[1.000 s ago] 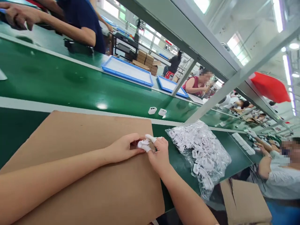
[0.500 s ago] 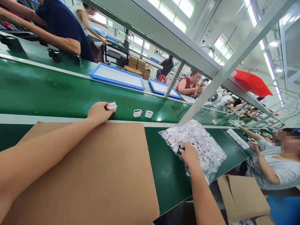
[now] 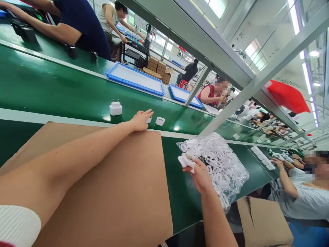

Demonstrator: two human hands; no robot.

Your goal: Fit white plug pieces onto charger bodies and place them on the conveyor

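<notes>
My left hand [image 3: 142, 120] is over the green belt with its fingers stretched out. It partly covers a small white plastic housing [image 3: 149, 119]; whether it touches the housing I cannot tell. To its right stands another white housing [image 3: 160, 121]. A white plug adapter [image 3: 115, 108] with two pins upward stands on the belt to the left. My right hand [image 3: 202, 175] is closed around small white plastic pieces [image 3: 187, 162], their exact number unclear. Just beyond it lies a clear plastic bag [image 3: 221, 164] full of similar white pieces.
A large cardboard sheet or box top [image 3: 115, 185] lies in front of me. The green belt [image 3: 64, 92] runs across, with blue-rimmed trays [image 3: 136, 80] behind it. A slanted metal post [image 3: 228, 106] rises near the bag. Co-workers sit on the right and across the belt.
The plug adapter left my left hand and now stands on the belt. That hand moved right to the housing. My right hand drew back from the bag, holding white pieces.
</notes>
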